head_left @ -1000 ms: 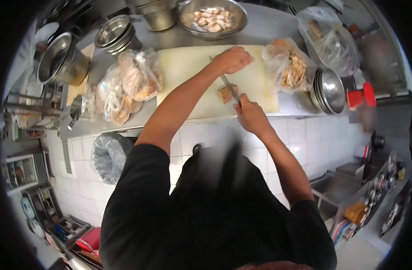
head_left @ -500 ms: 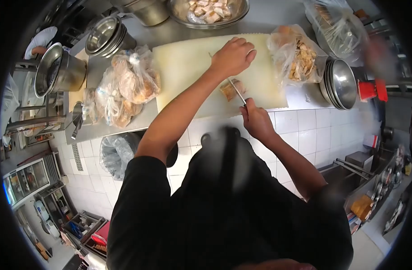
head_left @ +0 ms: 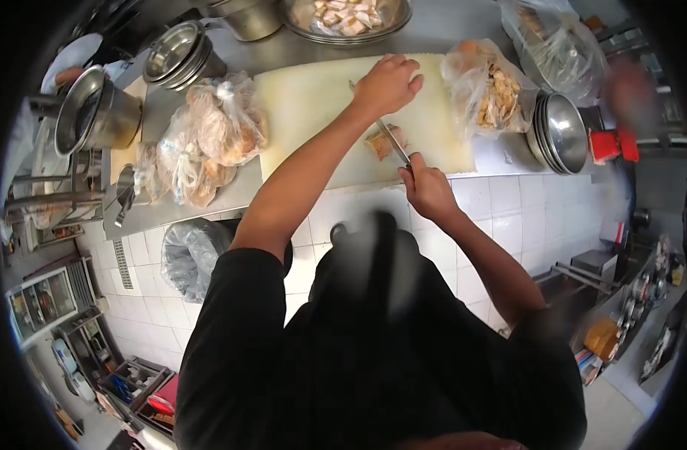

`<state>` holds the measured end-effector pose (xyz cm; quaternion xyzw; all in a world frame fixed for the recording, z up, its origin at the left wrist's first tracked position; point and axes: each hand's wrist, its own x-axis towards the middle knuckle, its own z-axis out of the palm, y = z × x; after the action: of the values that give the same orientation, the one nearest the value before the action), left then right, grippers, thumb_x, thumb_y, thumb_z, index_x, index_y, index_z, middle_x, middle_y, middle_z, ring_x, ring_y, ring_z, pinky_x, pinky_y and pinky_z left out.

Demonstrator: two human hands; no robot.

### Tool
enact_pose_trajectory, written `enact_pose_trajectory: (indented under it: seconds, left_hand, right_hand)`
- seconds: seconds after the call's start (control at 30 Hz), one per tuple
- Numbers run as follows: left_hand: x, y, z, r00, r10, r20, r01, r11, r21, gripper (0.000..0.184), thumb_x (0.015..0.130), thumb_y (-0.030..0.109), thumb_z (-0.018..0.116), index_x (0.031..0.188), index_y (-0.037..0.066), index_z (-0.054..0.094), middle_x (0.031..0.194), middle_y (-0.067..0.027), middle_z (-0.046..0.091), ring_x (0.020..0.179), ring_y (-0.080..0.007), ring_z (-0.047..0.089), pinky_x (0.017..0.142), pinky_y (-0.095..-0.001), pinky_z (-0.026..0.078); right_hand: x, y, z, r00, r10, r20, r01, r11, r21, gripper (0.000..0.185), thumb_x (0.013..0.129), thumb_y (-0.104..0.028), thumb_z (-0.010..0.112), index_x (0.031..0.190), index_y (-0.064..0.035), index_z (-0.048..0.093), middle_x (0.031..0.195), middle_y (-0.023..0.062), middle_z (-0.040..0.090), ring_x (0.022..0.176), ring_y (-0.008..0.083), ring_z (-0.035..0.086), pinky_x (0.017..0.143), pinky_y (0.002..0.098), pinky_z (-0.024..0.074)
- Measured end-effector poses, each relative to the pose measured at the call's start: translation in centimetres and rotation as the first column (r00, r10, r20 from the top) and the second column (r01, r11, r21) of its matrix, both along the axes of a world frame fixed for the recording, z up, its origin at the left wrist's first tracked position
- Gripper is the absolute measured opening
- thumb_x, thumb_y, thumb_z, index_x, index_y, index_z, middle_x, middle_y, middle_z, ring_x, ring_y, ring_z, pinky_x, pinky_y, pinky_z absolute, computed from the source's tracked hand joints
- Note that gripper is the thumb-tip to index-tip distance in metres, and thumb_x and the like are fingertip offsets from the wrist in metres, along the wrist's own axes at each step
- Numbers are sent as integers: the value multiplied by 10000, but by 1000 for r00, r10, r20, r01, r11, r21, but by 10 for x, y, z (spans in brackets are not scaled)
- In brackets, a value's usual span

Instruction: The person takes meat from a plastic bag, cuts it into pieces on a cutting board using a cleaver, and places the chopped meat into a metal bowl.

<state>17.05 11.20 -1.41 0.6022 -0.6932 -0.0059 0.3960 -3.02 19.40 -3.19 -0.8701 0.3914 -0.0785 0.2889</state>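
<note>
My right hand point(head_left: 431, 192) is closed round the handle of a long knife point(head_left: 393, 141) near the front edge of the pale cutting board point(head_left: 306, 112). The blade lies across a small brown and pinkish piece of meat point(head_left: 379, 145), slanting up and to the left. Over the far part of the blade is my left hand point(head_left: 388, 85), palm down with its fingers partly spread; its underside is hidden. The blade's tip shows just left of that hand.
Knotted bags of food point(head_left: 222, 127) flank the board's left; an open bag of brown pieces point(head_left: 497, 94) and stacked bowls point(head_left: 564, 133) are right. Behind stands a bowl of cut pieces point(head_left: 347, 19). A lined bin point(head_left: 190, 259) is below. Another person's hand point(head_left: 70, 75) shows far left.
The view has shifted. My left hand has gone from stretched-out fingers to a more bent, spread pose above the blade. My right hand still holds the knife over the meat.
</note>
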Motion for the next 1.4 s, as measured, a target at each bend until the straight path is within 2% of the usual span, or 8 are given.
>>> enact_pose_trajectory:
  seconds: [0.13,0.33,0.67,0.8,0.9,1.03,1.17,1.4]
  left_hand:
    - [1,20,7,999,16,-27,-25,931,-365,178,834,148,611,965,27,613,1000,-144,576,996,-326,523,851,-410,454]
    - [-38,113,-84,851,222,-477,-296,951,-85,226,785,47,668,982,10,563,1058,-178,526,989,-369,492,861,-419,416]
    - [-46,147,-92,907,280,-314,-264,960,95,282,770,15,669,1043,8,596,1059,-148,574,969,-349,566,819,-401,489]
    - [-46,146,-104,923,261,-281,-260,965,43,270,770,12,670,1031,8,601,1063,-151,581,973,-353,574,814,-400,496]
    - [-46,145,-101,906,279,-317,-281,959,41,260,770,20,674,1019,3,604,1067,-153,584,975,-352,576,821,-395,497]
    - [-46,144,-96,888,278,-366,-309,951,-26,250,771,21,675,1011,-4,612,1065,-155,588,957,-355,585,818,-395,503]
    - [-47,156,-84,830,258,-495,-276,960,38,259,765,16,683,1013,-9,612,1046,-167,595,921,-364,601,804,-397,506]
    - [-15,194,-73,775,401,-488,-494,866,-73,199,760,-36,651,949,-7,597,911,-151,571,731,-263,582,675,-344,496]
  right_hand:
    - [-4,12,-5,993,0,120,-1,1000,6,203,933,-178,523,997,-28,404,742,254,614,728,484,585,650,557,444]
    - [-5,15,-12,979,-70,192,69,998,14,224,943,-192,507,1010,-12,391,813,255,625,794,478,588,684,554,446]
    - [7,-1,14,994,-38,99,30,997,77,287,959,-269,512,938,4,427,741,225,611,671,450,591,618,496,460]
    - [22,-14,83,961,-56,-270,180,871,456,332,957,-327,465,969,4,436,785,250,629,760,464,603,685,517,476]
    - [-1,3,9,997,-23,72,22,1000,17,297,960,-298,475,978,-5,437,790,248,628,759,452,608,673,506,478]
    - [-10,31,-3,955,-102,280,123,991,-60,217,957,-209,520,1004,-4,467,806,241,634,762,448,612,654,505,460]
    - [0,34,35,886,-101,454,171,978,-117,203,955,-179,532,1040,2,494,808,229,640,719,412,622,625,445,475]
    - [40,31,153,553,-33,833,250,960,-127,151,968,-148,494,1004,-1,485,610,50,532,494,86,468,488,255,389]
